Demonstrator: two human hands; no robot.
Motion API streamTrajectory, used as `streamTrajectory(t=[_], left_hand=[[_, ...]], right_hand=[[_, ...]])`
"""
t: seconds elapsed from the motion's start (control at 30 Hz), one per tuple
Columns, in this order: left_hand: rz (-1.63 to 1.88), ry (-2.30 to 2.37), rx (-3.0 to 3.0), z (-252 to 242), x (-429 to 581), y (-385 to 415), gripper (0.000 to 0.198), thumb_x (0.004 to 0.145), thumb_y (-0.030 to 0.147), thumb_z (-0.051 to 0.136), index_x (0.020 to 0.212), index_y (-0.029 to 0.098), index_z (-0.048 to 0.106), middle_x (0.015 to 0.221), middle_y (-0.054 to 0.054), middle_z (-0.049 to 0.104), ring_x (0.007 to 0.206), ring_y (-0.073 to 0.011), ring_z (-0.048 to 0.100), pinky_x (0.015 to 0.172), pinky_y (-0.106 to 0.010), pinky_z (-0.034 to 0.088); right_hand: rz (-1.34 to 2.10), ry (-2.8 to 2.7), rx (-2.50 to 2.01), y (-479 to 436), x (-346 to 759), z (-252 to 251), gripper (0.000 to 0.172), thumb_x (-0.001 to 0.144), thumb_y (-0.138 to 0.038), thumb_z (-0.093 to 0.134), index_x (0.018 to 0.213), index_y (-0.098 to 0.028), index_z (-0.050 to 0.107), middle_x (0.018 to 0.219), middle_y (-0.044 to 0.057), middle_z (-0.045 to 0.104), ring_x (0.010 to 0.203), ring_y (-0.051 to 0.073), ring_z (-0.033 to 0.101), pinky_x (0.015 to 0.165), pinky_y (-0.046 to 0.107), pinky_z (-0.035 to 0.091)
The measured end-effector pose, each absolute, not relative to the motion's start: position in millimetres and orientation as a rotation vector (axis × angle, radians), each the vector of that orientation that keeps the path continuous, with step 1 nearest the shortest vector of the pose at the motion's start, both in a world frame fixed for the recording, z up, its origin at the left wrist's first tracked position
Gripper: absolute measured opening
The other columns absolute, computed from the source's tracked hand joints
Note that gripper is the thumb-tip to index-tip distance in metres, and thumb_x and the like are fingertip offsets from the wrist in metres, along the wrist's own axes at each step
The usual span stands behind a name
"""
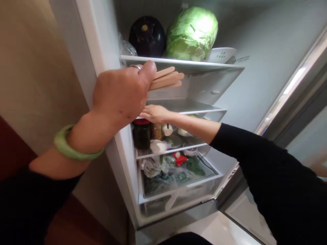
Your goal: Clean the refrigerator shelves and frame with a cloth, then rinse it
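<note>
My left hand (122,93) is raised in front of the open fridge, closed around several flat wooden sticks (167,79) that jut to the right just under the top glass shelf (184,63). It wears a ring and a green bangle (70,149) on the wrist. My right hand (155,114) reaches into the fridge at the second shelf (201,109), fingers stretched flat and pressed on its left front edge, above a dark jar with a red lid (141,132). A black sleeve covers that arm.
On the top shelf sit a dark eggplant (147,35), a green cabbage (192,33) and a white basket (221,54). Below are small bowls, jars and a wrapped item (158,146). The bottom drawer (178,177) holds bagged greens. The fridge door (293,102) stands open at right.
</note>
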State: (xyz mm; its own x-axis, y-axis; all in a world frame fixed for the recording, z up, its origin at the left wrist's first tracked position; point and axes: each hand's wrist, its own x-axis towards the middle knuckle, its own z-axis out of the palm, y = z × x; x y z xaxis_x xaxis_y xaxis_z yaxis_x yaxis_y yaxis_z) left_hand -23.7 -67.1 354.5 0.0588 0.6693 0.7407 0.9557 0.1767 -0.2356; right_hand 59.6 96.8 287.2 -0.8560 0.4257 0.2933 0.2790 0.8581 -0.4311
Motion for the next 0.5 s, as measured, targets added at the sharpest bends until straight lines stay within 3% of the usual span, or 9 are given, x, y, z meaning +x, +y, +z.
streamTrajectory(t=[0.13, 0.3, 0.4, 0.5], left_hand=[[-0.482, -1.613, -1.559, 354, -27, -66, 0.046, 0.103, 0.036, 0.035, 0.140, 0.020, 0.057, 0.101, -0.011, 0.071, 0.092, -0.0295, 0.070, 0.084, -0.050, 0.054], [-0.411, -1.577, -1.544, 355, -29, -66, 0.045, 0.102, 0.037, 0.032, 0.133, 0.016, 0.056, 0.097, -0.008, 0.070, 0.094, -0.0311, 0.072, 0.076, -0.047, 0.055], [-0.394, -1.585, -1.513, 356, -27, -67, 0.046, 0.102, 0.040, 0.029, 0.130, 0.015, 0.056, 0.097, -0.009, 0.069, 0.092, -0.0320, 0.072, 0.074, -0.046, 0.056], [-0.387, -1.605, -1.514, 357, -26, -68, 0.048, 0.101, 0.040, 0.029, 0.131, 0.013, 0.055, 0.097, -0.011, 0.068, 0.094, -0.0341, 0.072, 0.077, -0.049, 0.056]], right_hand=[[0.211, -2.578, -1.119, 147, 139, 278, 0.062, 0.110, -0.057, 0.035, 0.152, -0.019, 0.059, 0.161, 0.008, 0.048, 0.152, 0.030, 0.045, 0.127, 0.038, 0.032], [0.123, -2.295, -1.785, 205, 239, 277, 0.078, 0.107, -0.067, 0.024, 0.152, -0.014, 0.059, 0.155, 0.016, 0.055, 0.147, 0.040, 0.049, 0.121, 0.050, 0.037], [0.089, -2.116, -1.917, 214, 269, 272, 0.075, 0.106, -0.067, 0.031, 0.148, -0.013, 0.063, 0.152, 0.019, 0.058, 0.142, 0.045, 0.051, 0.117, 0.057, 0.038], [0.075, -1.945, -1.818, 209, 282, 262, 0.052, 0.104, -0.053, 0.050, 0.127, -0.014, 0.076, 0.137, 0.020, 0.068, 0.132, 0.044, 0.056, 0.111, 0.059, 0.039]])
